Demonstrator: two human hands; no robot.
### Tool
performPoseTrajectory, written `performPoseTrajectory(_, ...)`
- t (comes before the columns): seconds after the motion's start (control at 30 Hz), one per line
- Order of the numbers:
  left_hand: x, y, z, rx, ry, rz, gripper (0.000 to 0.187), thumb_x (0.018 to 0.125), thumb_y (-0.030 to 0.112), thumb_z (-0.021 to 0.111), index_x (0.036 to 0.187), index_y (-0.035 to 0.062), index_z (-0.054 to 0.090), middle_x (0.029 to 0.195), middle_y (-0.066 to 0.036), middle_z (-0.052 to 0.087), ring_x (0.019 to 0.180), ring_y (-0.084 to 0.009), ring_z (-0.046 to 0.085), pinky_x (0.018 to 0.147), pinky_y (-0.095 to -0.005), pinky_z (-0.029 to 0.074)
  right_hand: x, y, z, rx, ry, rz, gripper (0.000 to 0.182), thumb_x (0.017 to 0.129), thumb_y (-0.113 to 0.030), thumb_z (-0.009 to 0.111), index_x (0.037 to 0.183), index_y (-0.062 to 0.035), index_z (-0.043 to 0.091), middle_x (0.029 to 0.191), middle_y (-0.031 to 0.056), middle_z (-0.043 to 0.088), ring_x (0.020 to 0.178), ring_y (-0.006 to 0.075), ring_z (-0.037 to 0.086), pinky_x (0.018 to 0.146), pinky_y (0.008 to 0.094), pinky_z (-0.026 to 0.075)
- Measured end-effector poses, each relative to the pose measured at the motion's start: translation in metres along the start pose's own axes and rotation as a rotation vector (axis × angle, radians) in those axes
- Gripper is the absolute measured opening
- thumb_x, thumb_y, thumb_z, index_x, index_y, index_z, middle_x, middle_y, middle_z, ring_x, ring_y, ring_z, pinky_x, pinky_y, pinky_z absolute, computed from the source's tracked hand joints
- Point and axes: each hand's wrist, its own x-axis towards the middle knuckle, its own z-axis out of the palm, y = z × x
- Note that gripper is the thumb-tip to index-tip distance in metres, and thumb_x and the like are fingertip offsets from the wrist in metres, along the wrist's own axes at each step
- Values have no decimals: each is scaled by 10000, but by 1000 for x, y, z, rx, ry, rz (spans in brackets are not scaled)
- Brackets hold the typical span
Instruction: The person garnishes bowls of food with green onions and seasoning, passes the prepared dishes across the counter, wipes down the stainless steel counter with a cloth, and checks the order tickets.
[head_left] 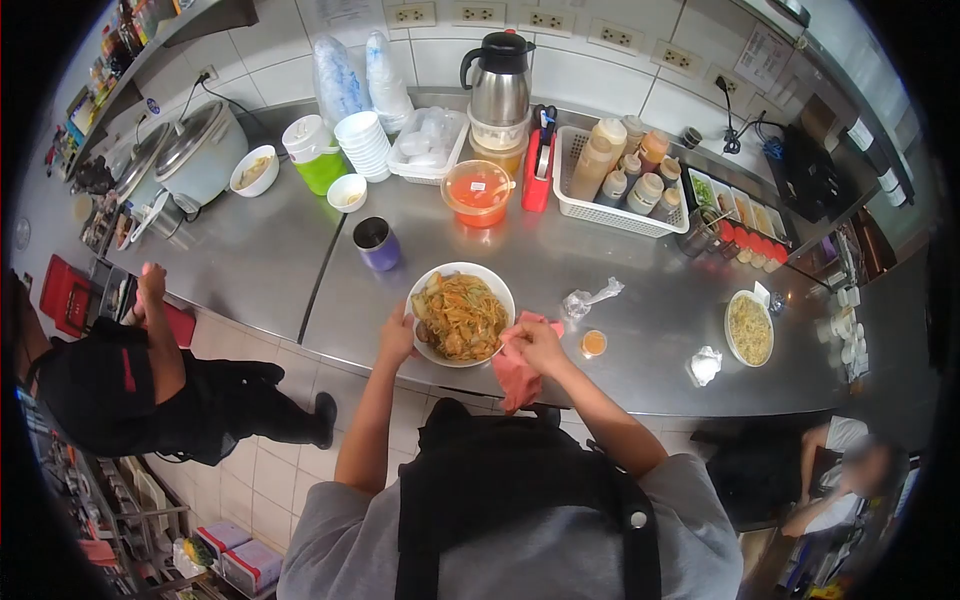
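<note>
A white bowl (505, 285) heaped with stir-fried noodles (462, 315) is on the steel counter close to its front edge. My left hand (398, 335) grips the bowl's left rim. In my right hand (535, 345) is a pink cloth (518, 385), pinched against the right side of the rim, with its lower end hanging over the counter edge. A purple cup (377, 245) stands behind the bowl to the left. To the right of my right hand are a small tub of orange sauce (594, 344) and a knotted clear plastic bag (590, 298).
Another bowl of food (749, 330) and a crumpled white bag (705, 366) are farther right. Along the back stand a steel jug (500, 85), a tub of red sauce (478, 195) and a basket of bottles (620, 215). One person (110, 380) stands left, another (840, 480) right.
</note>
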Motion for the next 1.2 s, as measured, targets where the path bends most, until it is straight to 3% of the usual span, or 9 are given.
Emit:
performPoseTrajectory(0.17,-9,-9,8,-162,1,-55,434,944,108,426,1377,84,397,992,-211,624,612,-293,663,382,-375,541,21,37,-20,422,84,106,187,880,-33,587,1060,-15,635,963,43,671,878,113,617,787,250,491)
performPoseTrajectory(0.2,-11,-7,8,-165,-17,-64,443,949,123,412,1389,94,364,1028,-212,610,623,-281,663,400,-367,543,21,29,-23,412,112,107,188,896,-59,575,1068,-49,649,930,38,689,785,100,618,643,227,483)
performPoseTrajectory(0.43,-29,-4,5,-455,-351,-58,463,965,282,378,1370,87,267,1029,-157,594,687,-211,642,566,-312,545,19,27,-3,202,132,-7,266,877,-39,587,1139,-39,634,995,75,673,852,107,621,694,240,494)
performPoseTrajectory(0.73,-35,16,53,-626,-253,-103,380,927,136,365,1293,65,291,1061,-171,576,726,-222,643,583,-321,569,23,42,5,422,181,123,286,841,-8,568,1116,-9,644,1179,114,576,928,192,612,768,292,496)
performPoseTrajectory(0.83,-24,27,71,-725,-226,-109,408,958,160,410,1329,65,272,1167,-168,540,896,-253,639,652,-340,585,19,42,1,-189,-7,-65,255,861,-58,588,1111,-36,638,1255,120,527,978,197,605,751,274,496)
performPoseTrajectory(0.9,-20,28,78,-687,-261,-116,476,986,221,449,1377,63,228,1244,-170,509,967,-282,630,692,-352,586,-19,21,15,-438,115,-312,225,837,-70,600,1052,-27,649,1202,159,538,1106,271,543,890,352,471)
performPoseTrajectory(1.03,-17,21,99,-845,-307,-86,422,991,195,446,1345,35,282,1255,-182,509,1071,-311,594,874,-398,531,-35,28,11,3,57,22,238,827,-92,620,1054,-32,654,1211,163,545,1199,298,472,988,409,410)
performPoseTrajectory(1.1,-32,11,109,-930,-362,12,439,968,188,498,1319,27,290,1227,-168,516,1065,-299,581,907,-387,501,-45,8,-28,-149,-240,-480,251,831,-107,621,1071,-38,648,1210,158,550,1189,298,485,981,406,417)
performPoseTrajectory(1.2,-76,18,132,-571,-58,12,451,952,174,541,1327,39,332,1170,-143,526,1040,-257,576,811,-348,508,-58,15,-73,-249,-139,-363,281,838,-153,624,1108,-78,638,1202,140,552,1176,303,489,974,392,413)
